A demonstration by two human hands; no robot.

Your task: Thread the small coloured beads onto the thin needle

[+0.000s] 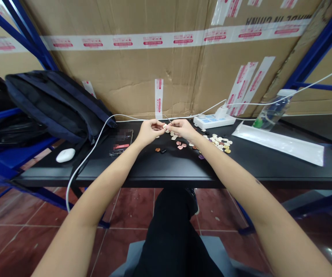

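Above the back half of the black table, my left hand (151,131) pinches a small whitish bead-like piece (164,126) between thumb and fingers. My right hand (182,129) meets it from the right, closed on a thin dark needle-like tool (168,120) that points up and to the left. The fingertips of both hands are close together at the piece. Below and beside my right hand lie cream pieces (173,135) and pink pieces (180,146). A brown piece (157,149) and a black piece (163,151) lie nearer the table's front edge.
A larger pile of mixed pieces (219,142) lies right of my right wrist. Behind are a power strip (213,121) and a white cable (96,144). A water bottle (272,111), white plastic sleeve (281,144), phone (122,142), white case (65,155) and backpack (59,104) surround the workspace.
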